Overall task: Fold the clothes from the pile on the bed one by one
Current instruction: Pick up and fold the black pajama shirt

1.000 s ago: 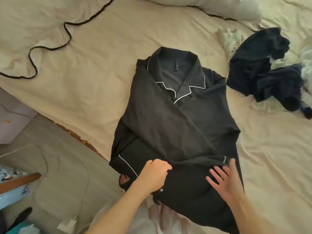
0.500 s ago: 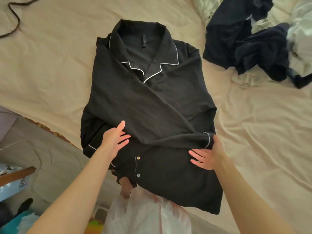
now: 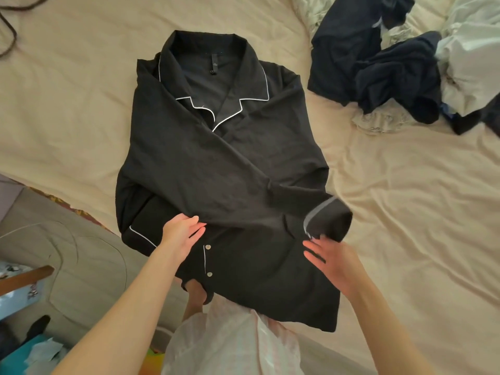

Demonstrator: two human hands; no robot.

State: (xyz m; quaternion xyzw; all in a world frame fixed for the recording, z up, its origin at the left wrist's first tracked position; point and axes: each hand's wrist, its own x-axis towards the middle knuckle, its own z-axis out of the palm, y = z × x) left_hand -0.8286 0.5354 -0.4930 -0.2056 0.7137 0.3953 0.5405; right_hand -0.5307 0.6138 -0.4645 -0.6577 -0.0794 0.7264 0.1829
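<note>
The black pyjama shirt (image 3: 216, 169) lies half folded on the bed (image 3: 405, 239), one sleeve crossed, both hands' grip released, while the pile (image 3: 392, 69) awaits folding.

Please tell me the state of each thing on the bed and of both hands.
black shirt: flat, collar open, one sleeve folded across front
sleeve cuff: lifted, blurred
left hand: open, on shirt
right hand: open, below cuff
clothes pile: crumpled, unfolded
bed: sheet wrinkled

Bare sheet (image 3: 405, 212) right of shirt (image 3: 216, 163); clothes pile (image 3: 392, 69) blocks far right.
</note>
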